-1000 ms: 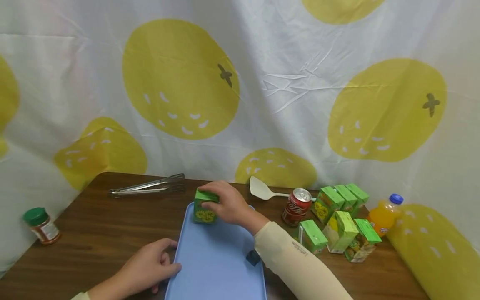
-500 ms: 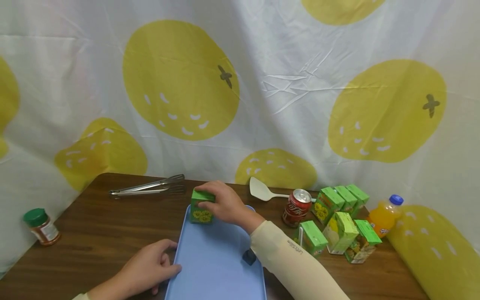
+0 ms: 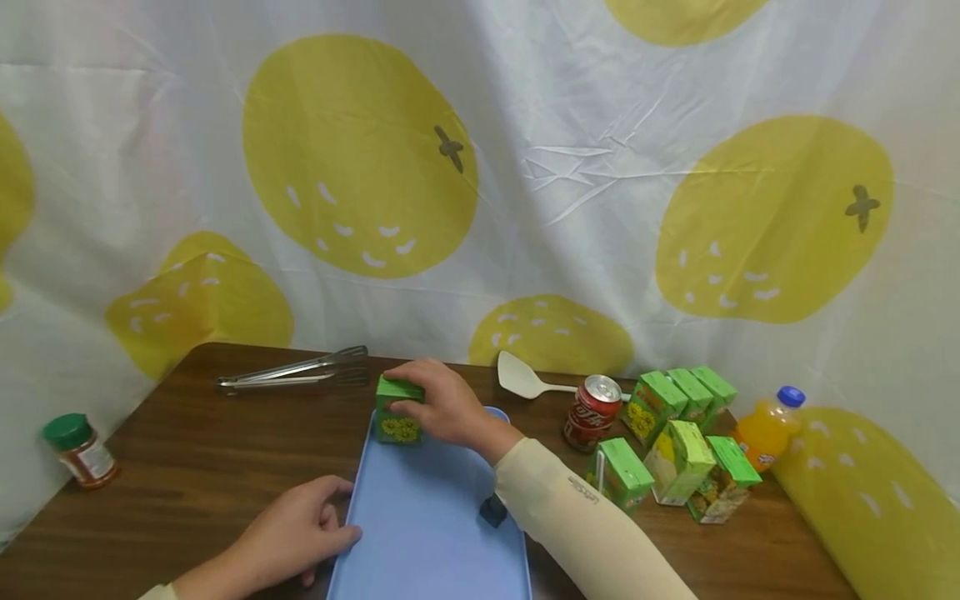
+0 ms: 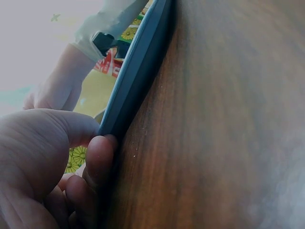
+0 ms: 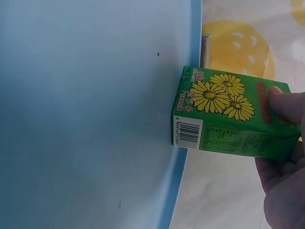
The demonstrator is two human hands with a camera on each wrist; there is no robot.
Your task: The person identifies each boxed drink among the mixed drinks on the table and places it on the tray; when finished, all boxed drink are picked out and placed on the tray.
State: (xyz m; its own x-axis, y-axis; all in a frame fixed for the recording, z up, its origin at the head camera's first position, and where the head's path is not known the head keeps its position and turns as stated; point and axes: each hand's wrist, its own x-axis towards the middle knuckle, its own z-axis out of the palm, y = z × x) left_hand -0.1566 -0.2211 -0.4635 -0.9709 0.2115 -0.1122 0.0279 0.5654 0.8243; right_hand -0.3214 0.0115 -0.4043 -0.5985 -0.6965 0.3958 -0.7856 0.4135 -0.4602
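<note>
Head view, right hand (image 3: pixel 438 402): arm stretched forward and leftward, fingers over the top of one held carton (image 3: pixel 399 423), pinching it against the thumb.
Head view, held carton: upright, at the far left corner of one blue tray (image 3: pixel 435 517).
Head view, left hand (image 3: pixel 294 529): near, at the tray's left rim, thumb toward the right.
Head view, right side: six standing cartons (image 3: pixel 681 462), three far and three near; one red can (image 3: pixel 592 414) to their left, one orange drink bottle (image 3: pixel 767 432) to their right.
Head view, far side: one white spatula (image 3: pixel 519 377), its handle passing behind the can; one pair of metal tongs (image 3: pixel 288 371), farther left.
Head view, left side: one green-lidded jar (image 3: pixel 82 454).
Left wrist view, left hand: thumb over the rim, fingers curled at its outer side, pinching the tray's edge.
Right wrist view, right hand: thumb and fingers gripping the carton's upper end.
Right wrist view, held carton: three yellow flowers, one barcode; base at the rim, contact beneath cannot be told.
</note>
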